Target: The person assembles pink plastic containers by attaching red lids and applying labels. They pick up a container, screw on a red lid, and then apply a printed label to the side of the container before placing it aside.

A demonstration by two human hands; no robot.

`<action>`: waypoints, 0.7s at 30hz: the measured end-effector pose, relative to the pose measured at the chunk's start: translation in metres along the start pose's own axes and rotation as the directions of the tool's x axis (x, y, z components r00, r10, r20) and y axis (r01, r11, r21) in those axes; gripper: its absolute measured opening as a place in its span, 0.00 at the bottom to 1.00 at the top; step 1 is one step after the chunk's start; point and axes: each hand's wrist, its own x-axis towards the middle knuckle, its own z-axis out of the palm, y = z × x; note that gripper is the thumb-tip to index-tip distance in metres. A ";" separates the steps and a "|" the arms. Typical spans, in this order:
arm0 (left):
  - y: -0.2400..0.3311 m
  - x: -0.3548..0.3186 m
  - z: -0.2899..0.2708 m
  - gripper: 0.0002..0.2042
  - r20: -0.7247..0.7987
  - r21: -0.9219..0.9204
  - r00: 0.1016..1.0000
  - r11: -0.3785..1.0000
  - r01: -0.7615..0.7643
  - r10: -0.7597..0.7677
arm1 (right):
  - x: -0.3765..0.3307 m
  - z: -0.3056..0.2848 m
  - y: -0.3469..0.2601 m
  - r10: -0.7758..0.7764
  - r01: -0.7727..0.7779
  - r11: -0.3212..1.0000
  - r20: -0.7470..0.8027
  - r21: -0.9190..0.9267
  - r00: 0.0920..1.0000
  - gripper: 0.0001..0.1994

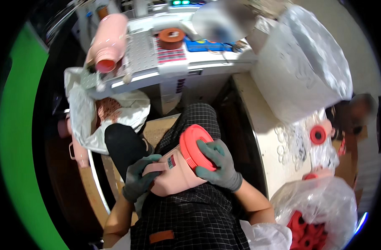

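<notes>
Over my lap I hold a pink insulated mug [178, 180], tilted, with its mouth toward the upper right. My left hand [137, 178], in a grey-green glove, is closed around the mug's side handle. A bright red ribbed lid [189, 146] sits at the mug's mouth. My right hand [221, 166], gloved the same way, grips the lid's edge with thumb and fingers spread across it. Whether the lid is fully seated cannot be made out. A small dark label is on the mug's side.
A pink bottle [110, 39] lies on the machine table at upper left, near a brown tape roll [171, 38]. At right, a large white bag [303, 71] and clear rings [281, 143] rest on the bench [257, 141]. A clear bag [332, 196] holds red lids.
</notes>
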 end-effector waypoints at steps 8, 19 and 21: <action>-0.008 0.002 0.000 0.21 -0.016 0.068 0.999 0.997 0.048 -0.047 | -0.017 -0.004 0.002 -0.003 -0.005 0.998 0.109 0.069 0.994 0.32; 0.010 -0.023 0.023 0.19 -0.087 0.269 0.983 0.954 -0.134 0.163 | -0.009 -0.005 -0.012 0.210 -0.217 0.976 0.178 0.022 0.961 0.27; 0.008 -0.027 0.024 0.19 -0.102 0.267 0.977 0.951 -0.153 0.186 | -0.009 -0.004 -0.016 0.211 -0.217 0.976 0.179 0.013 0.961 0.26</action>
